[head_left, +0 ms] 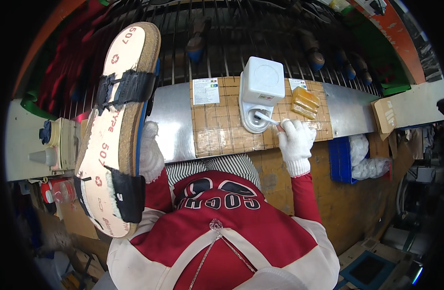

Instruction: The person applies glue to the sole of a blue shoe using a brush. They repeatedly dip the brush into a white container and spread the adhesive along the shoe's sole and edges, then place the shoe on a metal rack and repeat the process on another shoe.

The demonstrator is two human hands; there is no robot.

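My left hand, in a white knit glove, holds a large sandal footbed upright, close to the camera. The footbed has a cork rim, a pale sole face with red marks and two black strap bands. My right hand, also gloved, grips a small white brush whose tip dips into the round well of a white dispenser. The dispenser stands on a brown cardboard-covered work surface.
Yellow blocks lie stacked to the right of the dispenser, and a white label sheet lies to its left. A dark wire rack with shoe parts runs behind. A blue bin with white material hangs at the right. Bottles stand at the left.
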